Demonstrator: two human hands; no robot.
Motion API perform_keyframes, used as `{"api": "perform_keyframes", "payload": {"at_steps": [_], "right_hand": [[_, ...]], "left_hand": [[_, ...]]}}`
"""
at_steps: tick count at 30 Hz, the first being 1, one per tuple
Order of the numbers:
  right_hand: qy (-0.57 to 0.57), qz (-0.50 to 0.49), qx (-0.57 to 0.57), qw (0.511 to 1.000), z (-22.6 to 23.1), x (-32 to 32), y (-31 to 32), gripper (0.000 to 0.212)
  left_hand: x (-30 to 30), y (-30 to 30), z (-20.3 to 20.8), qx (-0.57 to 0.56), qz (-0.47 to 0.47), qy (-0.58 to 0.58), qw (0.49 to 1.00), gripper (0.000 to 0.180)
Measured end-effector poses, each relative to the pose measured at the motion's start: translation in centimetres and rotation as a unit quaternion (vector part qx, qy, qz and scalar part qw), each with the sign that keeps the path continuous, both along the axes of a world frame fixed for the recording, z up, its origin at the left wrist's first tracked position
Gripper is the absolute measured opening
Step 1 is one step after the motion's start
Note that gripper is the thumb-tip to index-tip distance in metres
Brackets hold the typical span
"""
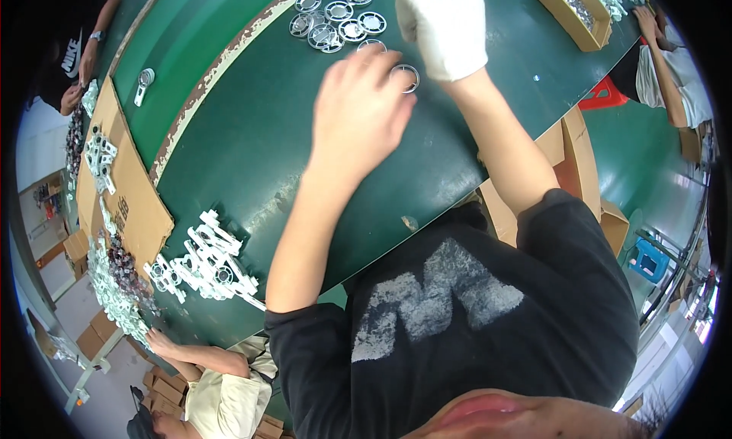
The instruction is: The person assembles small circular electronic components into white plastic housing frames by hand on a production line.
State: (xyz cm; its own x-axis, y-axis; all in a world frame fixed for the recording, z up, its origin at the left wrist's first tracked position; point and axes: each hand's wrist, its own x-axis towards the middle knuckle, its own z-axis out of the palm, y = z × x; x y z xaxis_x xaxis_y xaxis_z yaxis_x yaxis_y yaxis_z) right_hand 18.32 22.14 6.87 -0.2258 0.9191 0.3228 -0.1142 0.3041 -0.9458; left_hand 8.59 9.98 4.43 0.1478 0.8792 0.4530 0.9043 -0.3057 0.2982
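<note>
My bare left hand [362,107] is slightly blurred over the green table, its fingers curled. A silver ring [416,79] with an open middle sits between its thumb and fingertips, partly covered by them. Another ring [371,43] lies half hidden just past the fingers. Beyond, several round silver spoked rings [339,11] lie in a loose cluster, some overlapping. My right hand [446,27], in a white glove, is raised to the right of the cluster at the top edge. Its fingers are folded; a small dark spot shows there, but what they hold is cut off.
White handled parts [210,264] are heaped at the table's left, near a flattened cardboard sheet [137,180]. One white part [143,86] lies on the brighter green strip. A cardboard box [576,16] of small pieces stands far right. Other people work at left, lower left and right.
</note>
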Motion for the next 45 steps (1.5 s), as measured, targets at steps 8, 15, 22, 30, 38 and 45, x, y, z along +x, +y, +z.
{"api": "perform_keyframes", "payload": {"at_steps": [8, 15, 22, 30, 38, 45], "right_hand": [[-0.139, 0.043, 0.319, 0.936, -2.8, -1.3, -0.2, 0.026], [-0.321, 0.225, 0.176, 0.903, -1.5, -1.1, -4.2, 0.041], [-0.527, 0.289, 0.065, 0.796, -0.3, -1.4, -5.0, 0.048], [-0.549, 0.296, 0.101, 0.775, -0.4, -1.5, -6.5, 0.035], [-0.578, 0.391, 0.085, 0.712, 0.5, -2.0, -7.7, 0.034], [-0.515, 0.429, 0.114, 0.733, -0.9, -1.2, -8.0, 0.037]], "left_hand": [[-0.6, -4.0, -1.7, -0.089, 0.11, 0.018, 0.99, 0.024], [-4.8, -10.2, -2.8, -0.112, 0.27, -0.025, 0.956, 0.033], [-6.5, -11.8, -2.8, -0.048, 0.303, -0.035, 0.951, 0.052], [-6.1, -10.7, -3.7, 0.026, 0.219, -0.116, 0.968, 0.053], [-4.7, -11.9, -2.7, 0.056, 0.207, -0.236, 0.948, 0.044], [-5.0, -10.9, -2.9, 0.113, 0.122, -0.176, 0.97, 0.05]]}}
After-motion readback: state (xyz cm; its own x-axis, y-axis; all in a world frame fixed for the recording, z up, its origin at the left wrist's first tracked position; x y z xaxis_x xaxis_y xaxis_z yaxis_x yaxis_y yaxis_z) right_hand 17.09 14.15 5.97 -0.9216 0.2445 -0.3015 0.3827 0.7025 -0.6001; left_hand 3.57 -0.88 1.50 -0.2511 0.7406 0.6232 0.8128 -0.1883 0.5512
